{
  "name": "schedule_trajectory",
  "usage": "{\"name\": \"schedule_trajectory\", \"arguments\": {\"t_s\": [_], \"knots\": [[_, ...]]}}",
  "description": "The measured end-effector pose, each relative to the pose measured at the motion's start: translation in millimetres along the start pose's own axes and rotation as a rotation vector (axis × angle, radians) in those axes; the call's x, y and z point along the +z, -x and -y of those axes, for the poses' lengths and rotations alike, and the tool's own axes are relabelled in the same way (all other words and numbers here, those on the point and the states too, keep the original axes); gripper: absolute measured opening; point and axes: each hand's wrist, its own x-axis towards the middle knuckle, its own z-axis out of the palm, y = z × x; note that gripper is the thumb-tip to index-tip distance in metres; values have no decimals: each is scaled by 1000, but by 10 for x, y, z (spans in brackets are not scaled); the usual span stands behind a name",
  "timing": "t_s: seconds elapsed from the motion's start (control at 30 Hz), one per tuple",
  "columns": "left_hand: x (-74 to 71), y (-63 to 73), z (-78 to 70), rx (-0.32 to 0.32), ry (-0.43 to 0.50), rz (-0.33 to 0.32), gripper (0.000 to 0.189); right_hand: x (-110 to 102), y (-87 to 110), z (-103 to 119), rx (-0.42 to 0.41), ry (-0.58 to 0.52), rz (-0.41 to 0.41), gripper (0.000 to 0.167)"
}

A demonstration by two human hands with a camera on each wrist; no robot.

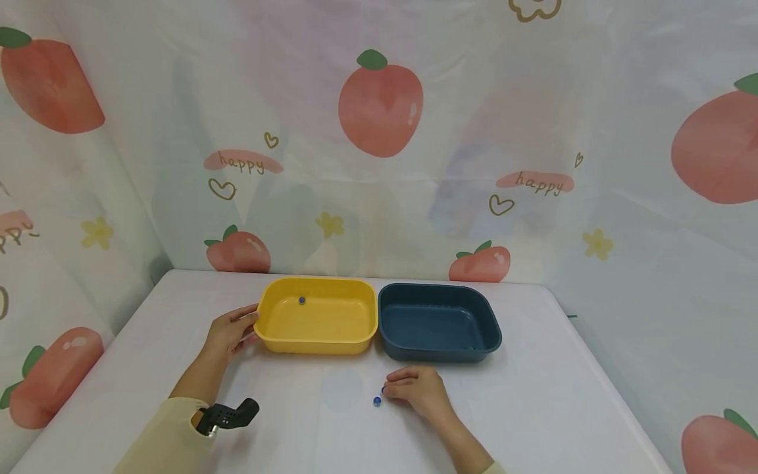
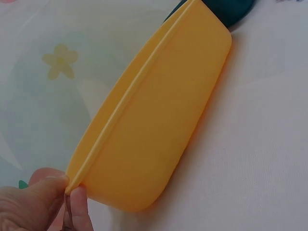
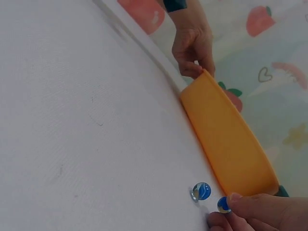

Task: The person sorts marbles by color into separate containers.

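Note:
At the left end of the yellow bin [image 1: 316, 345], my left hand [image 1: 229, 332] pinches the rim between thumb and fingers; the left wrist view shows this grip on the bin's corner [image 2: 130, 144]. One blue marble [image 1: 302, 300] lies inside the yellow bin. My right hand [image 1: 419, 393] is low over the table in front of the dark blue bin [image 1: 441, 354]. Between its thumb and fingers it pinches a blue marble [image 3: 223, 205], partly covered by the thumb. A second clear-and-blue marble [image 3: 201, 191] rests on the table just beside those fingertips.
Both bins stand side by side, touching or nearly so, on a white-covered table [image 1: 320, 434]. Behind them hangs a fruit-print cloth [image 1: 379, 217], with more of it at both sides. A black strap device [image 1: 227, 417] sits on the left wrist.

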Motion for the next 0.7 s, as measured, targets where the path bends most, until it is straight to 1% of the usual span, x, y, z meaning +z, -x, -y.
{"name": "schedule_trajectory", "arguments": {"t_s": [0.23, 0.43, 0.7], "knots": [[2, 5, -18, -23, -17, -16, 48, -15, -10, 20, 19, -98, 30, 30], [18, 28, -26, -25, -27, -23, 48, -30, -19, 66, 32, -115, 28, 32], [15, 6, 0, -18, -23, -15, 48, -32, -47, 133, 29, -138, 29, 34]]}}
